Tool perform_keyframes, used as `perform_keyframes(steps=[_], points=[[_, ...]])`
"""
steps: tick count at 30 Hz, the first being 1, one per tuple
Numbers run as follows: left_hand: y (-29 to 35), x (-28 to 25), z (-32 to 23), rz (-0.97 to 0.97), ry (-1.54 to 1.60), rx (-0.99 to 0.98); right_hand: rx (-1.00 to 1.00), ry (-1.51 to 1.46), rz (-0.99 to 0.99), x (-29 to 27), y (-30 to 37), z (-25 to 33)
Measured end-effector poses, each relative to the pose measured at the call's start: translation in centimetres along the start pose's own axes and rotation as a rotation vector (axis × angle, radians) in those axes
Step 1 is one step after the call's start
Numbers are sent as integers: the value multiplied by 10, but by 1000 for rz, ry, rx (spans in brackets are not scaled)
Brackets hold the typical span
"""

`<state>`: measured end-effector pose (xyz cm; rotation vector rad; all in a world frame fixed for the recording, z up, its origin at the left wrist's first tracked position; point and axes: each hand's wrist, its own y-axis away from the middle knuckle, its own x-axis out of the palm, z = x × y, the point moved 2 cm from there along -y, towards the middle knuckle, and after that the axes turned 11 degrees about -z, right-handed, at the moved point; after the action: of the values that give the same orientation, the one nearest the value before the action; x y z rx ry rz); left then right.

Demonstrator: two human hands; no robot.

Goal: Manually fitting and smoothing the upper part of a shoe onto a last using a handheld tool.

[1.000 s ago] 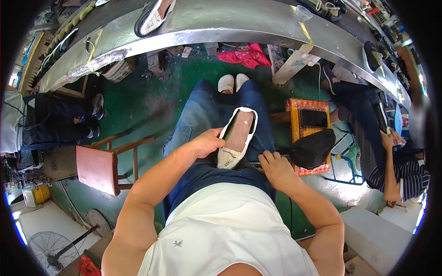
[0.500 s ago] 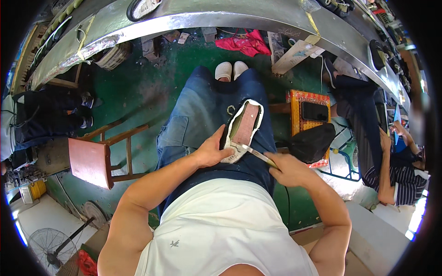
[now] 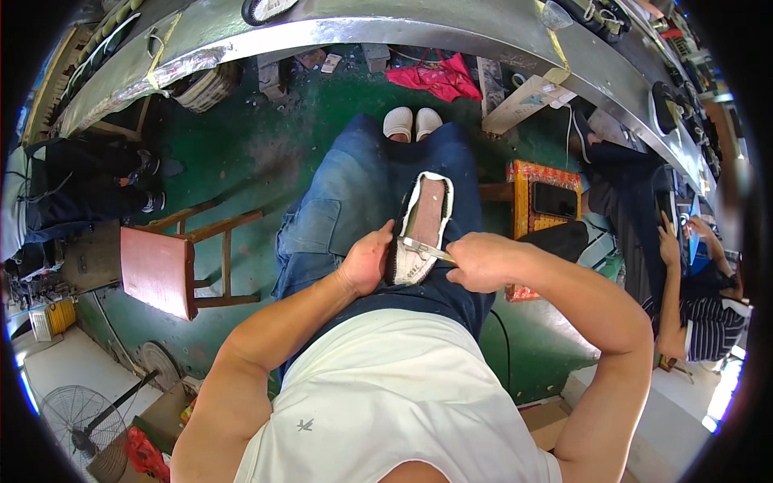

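A shoe upper [image 3: 427, 211] lies bottom up across my jeans-clad lap, its white edge folded around a pinkish-brown sole board. My left hand [image 3: 370, 256] grips its left side near the close end; some fingers are hidden behind the shoe. In my right hand [image 3: 487, 262] is a slim metal hand tool [image 3: 424, 248], its exact kind unclear. The tool's head touches the white folded edge at the shoe's near end, close to my left fingers.
A metal-edged workbench [image 3: 370, 30] curves across the far side, with shoes on it. To the left stands a brown-seated stool [image 3: 158, 270]; to the right a phone [image 3: 555, 200] rests on an orange seat. A person in a striped shirt [image 3: 708, 330] sits at far right. A fan [image 3: 80, 427] stands lower left.
My right hand has moved slightly left and up, and the tool's head now lies farther left across the shoe. The shoe has turned a little more upright. My left hand stays at its side.
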<state>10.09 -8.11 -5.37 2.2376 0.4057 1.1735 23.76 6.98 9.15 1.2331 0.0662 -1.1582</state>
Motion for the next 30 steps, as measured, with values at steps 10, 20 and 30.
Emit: perform_keyframes(steps=[10, 20, 30], points=[[-42, 1, 7, -715, -399, 182, 140, -488, -587, 107, -22, -5], [-52, 3, 13, -725, -954, 634, 155, -256, -546, 71, 26, -28], [-44, 15, 8, -494, -1216, 884, 218, -325, -485, 59, 10, -31]])
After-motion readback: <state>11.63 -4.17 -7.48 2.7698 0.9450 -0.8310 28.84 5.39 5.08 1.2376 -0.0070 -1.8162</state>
